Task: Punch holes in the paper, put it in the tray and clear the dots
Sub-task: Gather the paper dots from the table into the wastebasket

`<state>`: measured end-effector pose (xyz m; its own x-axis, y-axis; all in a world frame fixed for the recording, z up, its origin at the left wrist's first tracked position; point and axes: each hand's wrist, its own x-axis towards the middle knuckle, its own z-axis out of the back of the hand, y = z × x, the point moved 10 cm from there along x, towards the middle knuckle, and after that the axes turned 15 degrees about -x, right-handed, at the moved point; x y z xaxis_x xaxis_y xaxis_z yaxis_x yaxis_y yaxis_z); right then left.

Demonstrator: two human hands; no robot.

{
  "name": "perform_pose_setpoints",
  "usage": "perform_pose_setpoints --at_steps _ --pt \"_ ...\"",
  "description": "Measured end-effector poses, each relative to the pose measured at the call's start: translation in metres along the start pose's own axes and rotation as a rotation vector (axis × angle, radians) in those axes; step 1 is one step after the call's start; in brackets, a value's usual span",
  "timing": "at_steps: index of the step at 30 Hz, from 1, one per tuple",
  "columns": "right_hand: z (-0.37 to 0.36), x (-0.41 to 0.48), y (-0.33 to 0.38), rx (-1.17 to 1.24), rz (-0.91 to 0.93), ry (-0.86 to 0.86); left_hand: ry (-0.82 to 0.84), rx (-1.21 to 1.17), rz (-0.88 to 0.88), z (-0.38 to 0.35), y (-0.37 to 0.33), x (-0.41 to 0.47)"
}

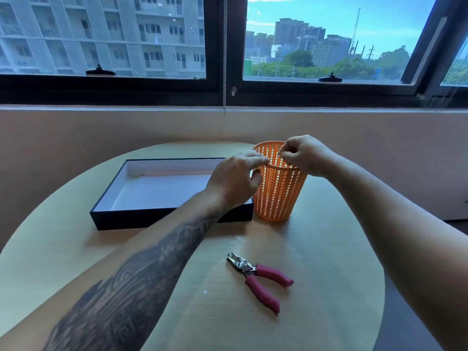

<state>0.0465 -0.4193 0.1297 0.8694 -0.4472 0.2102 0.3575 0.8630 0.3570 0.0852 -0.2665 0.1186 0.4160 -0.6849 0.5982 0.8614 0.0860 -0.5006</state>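
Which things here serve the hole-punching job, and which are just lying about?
Job: pink-handled metal hole punch, white-lined black shallow tray, orange perforated plastic basket, small white paper dot on round wooden table.
Lying about: beaded metal blind chain, black window latches.

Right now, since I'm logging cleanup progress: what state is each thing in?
basket: upright, left hand holding its rim.
right hand: fingers pinched above basket.
hole punch: lying on table, handles apart.
tray: open, paper inside.
dot: loose on table.
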Motion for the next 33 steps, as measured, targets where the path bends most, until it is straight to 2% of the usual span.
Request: perform_pose_setpoints --at_steps 7,21,24,29,33 --pt "0.000 0.000 0.000 -0.066 0.021 -0.040 0.001 -0.005 0.009 0.000 0.001 -0.002" --pt "-0.005 0.000 -0.001 0.004 0.022 -0.010 0.031 -0.004 0.027 -0.003 0.002 -0.004" --pt "0.003 -0.005 0.007 0.017 0.087 -0.074 0.084 0.036 0.041 -0.003 0.003 -0.009" --pt "0.017 -0.039 0.047 -0.152 0.300 -0.291 0.022 -0.002 0.150 0.023 0.031 -0.040" --pt "-0.020 -0.081 0.090 -0.161 0.458 -0.220 0.057 -0.007 0.271 0.028 0.067 -0.087"
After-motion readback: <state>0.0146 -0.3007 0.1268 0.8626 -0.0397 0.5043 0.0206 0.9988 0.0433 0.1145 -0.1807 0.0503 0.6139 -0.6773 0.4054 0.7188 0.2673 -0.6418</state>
